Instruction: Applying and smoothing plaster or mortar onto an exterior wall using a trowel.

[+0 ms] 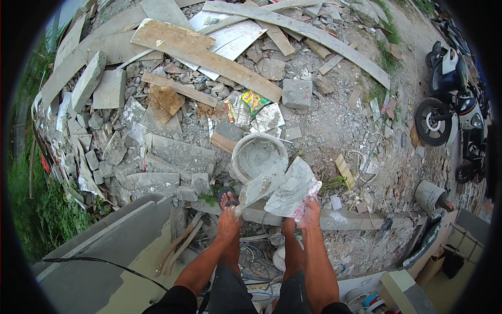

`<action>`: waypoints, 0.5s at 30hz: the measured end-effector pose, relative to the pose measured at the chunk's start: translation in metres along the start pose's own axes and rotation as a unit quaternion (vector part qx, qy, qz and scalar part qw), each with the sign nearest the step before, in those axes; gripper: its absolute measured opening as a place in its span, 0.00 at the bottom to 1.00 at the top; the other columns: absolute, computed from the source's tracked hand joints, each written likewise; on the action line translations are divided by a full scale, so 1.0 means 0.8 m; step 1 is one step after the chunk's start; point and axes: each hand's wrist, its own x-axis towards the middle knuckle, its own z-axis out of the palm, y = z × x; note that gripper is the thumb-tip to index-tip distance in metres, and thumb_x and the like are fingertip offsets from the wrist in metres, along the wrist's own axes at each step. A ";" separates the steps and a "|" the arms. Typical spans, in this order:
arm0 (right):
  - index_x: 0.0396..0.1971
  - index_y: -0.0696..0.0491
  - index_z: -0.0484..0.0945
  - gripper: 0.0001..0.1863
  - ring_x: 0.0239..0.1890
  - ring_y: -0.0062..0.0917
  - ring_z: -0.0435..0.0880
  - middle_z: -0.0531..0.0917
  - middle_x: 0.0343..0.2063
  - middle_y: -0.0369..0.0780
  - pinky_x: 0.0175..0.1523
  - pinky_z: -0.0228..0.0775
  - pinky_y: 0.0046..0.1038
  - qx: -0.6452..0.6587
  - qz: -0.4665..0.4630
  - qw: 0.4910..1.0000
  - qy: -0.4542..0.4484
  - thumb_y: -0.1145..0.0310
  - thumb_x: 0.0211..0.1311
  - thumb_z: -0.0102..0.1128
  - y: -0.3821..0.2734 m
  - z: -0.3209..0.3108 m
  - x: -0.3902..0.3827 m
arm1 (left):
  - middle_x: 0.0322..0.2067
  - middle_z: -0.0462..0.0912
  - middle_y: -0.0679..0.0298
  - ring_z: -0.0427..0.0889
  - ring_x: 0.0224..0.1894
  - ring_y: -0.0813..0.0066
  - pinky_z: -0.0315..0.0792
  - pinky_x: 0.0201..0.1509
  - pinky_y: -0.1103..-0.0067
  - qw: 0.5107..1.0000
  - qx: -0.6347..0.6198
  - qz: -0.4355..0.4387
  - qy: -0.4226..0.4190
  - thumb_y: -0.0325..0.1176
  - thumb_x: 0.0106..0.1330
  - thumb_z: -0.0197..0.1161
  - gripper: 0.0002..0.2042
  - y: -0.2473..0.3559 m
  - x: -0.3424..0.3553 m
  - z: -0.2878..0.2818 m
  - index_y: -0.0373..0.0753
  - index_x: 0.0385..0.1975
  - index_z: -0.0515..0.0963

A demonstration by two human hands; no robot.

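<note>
My left hand [228,224] grips the lower end of a flat grey slab-like piece [261,186], caked with pale residue and held at a slant. My right hand [308,214] holds a wider irregular sheet [286,188] smeared with grey cement, with pink and white material at its right edge. Just beyond both pieces a round bucket [235,154] contains grey wet mix; the slanted pieces overlap its near side. My sandaled foot [228,199] shows beside the left hand, above a concrete ledge [345,220].
Rubble with loose planks [204,57], a concrete block [297,94] and a green snack packet [253,102] covers the ground ahead. Parked motorbikes [449,115] and a grey cylindrical container [431,196] are at the right. A low wall [120,240] with a black cable is near left.
</note>
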 end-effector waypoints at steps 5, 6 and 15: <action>0.59 0.55 0.69 0.30 0.55 0.41 0.77 0.78 0.53 0.44 0.64 0.68 0.44 -0.044 -0.029 0.998 0.043 0.72 0.51 0.49 -0.021 0.003 -0.019 | 0.40 0.77 0.47 0.81 0.42 0.45 0.76 0.43 0.60 0.995 0.060 -0.050 -0.064 0.32 0.53 0.69 0.24 0.038 0.044 -0.008 0.35 0.49 0.67; 0.59 0.55 0.69 0.30 0.55 0.41 0.77 0.78 0.53 0.44 0.64 0.68 0.44 -0.047 -0.029 0.998 0.042 0.72 0.51 0.49 -0.023 -0.010 -0.021 | 0.42 0.78 0.46 0.81 0.44 0.45 0.76 0.45 0.60 0.986 0.052 -0.099 -0.120 0.32 0.55 0.68 0.23 0.048 0.061 -0.007 0.35 0.48 0.67; 0.53 0.56 0.71 0.24 0.47 0.36 0.80 0.79 0.44 0.40 0.55 0.74 0.40 -0.053 -0.008 0.996 0.065 0.76 0.52 0.48 -0.059 0.012 -0.051 | 0.49 0.79 0.41 0.79 0.53 0.46 0.73 0.56 0.63 0.874 -0.159 -0.383 -0.254 0.37 0.46 0.74 0.39 0.063 0.208 -0.002 0.31 0.57 0.62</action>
